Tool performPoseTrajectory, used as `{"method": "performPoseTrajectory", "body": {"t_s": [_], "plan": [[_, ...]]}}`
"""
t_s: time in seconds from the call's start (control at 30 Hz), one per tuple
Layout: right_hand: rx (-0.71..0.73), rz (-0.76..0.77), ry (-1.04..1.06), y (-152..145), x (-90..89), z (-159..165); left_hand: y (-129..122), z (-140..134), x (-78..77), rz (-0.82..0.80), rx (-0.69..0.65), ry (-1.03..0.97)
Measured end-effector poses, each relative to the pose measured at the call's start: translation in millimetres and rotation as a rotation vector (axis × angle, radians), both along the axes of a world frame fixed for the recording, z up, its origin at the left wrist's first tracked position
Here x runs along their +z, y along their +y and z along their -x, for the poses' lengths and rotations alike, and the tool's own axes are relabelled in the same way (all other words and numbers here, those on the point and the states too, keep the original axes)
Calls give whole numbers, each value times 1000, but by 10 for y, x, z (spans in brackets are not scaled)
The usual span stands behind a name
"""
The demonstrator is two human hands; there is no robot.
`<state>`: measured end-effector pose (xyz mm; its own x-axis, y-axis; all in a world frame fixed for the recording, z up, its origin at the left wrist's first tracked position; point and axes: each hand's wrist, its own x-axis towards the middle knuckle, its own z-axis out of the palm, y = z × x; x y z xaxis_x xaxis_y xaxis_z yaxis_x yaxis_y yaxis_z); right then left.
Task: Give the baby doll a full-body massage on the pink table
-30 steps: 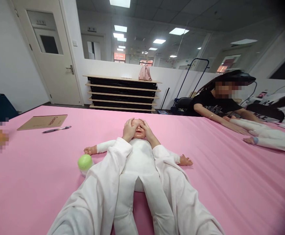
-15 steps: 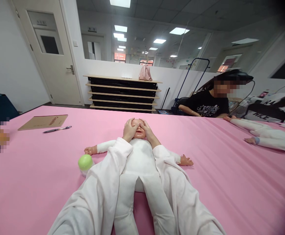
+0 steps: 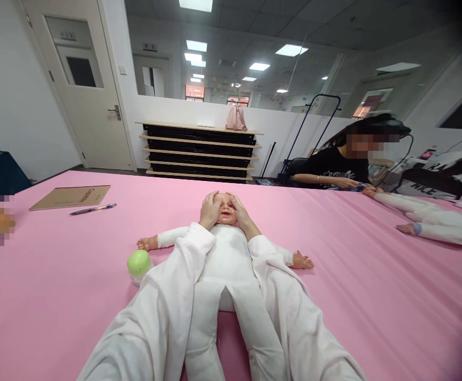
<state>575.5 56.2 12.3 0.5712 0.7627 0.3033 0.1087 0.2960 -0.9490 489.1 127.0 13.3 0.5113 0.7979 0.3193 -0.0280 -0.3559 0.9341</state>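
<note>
A baby doll [image 3: 226, 259] in white cloth lies on its back on the pink-covered table, arms spread and legs toward me. My left hand [image 3: 210, 210] is wrapped round one side of its head, and my right hand [image 3: 240, 212] cups the other side. Between my hands the doll's mouth, nose and part of its eyes show. My thumbs rest near its brow and temples. Most of the top and sides of the head are hidden under my palms and fingers. A jar with a green lid [image 3: 139, 263] stands by my left sleeve, near the doll's hand.
A brown notebook [image 3: 70, 197] and a pen [image 3: 93, 209] lie at the far left. Another doll [image 3: 433, 214] lies at the right edge, with a co-worker [image 3: 342, 164] in black seated behind it. A shelf stack [image 3: 199, 151] stands beyond the table.
My thumbs have slid outward over the doll's face, so more of its eyes and nose shows. The co-worker's hands have come up at the table edge beside the other doll.
</note>
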Motion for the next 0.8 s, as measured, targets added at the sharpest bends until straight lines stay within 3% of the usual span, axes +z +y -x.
{"method": "performPoseTrajectory", "body": {"t_s": [0.27,0.5,0.8], "plan": [[35,24,11,-32,16,3,-34,24,7,-42,11,3],[-13,-5,46,12,1,5,-13,4,16,50,0,-13],[44,44,-4,-35,16,-9,-38,37,15,-50,8,7]]}}
